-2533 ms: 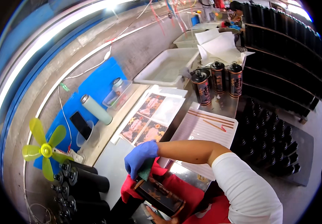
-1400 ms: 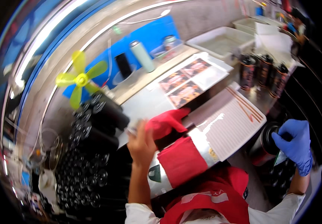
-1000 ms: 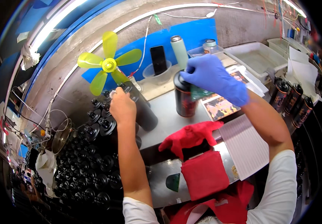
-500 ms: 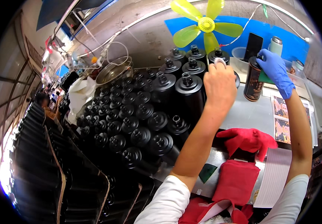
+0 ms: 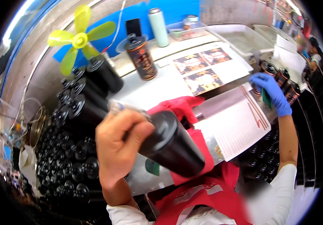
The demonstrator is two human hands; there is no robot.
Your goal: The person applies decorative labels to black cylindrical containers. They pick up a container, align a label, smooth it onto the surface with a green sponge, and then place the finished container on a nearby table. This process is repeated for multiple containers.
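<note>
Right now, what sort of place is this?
Likely a small decorating workshop: plain black canisters massed at left, printed patterned sheets laid flat, and an orange-patterned canister standing on the bench.

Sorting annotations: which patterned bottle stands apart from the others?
The orange-patterned bottle in front of the phone, the only one at left; the other patterned bottles cluster at right near the gloved right hand.

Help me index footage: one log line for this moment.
left hand: holds black bottle, tilted; right hand: gloved, holds green piece; printed bottle: standing on table
</note>
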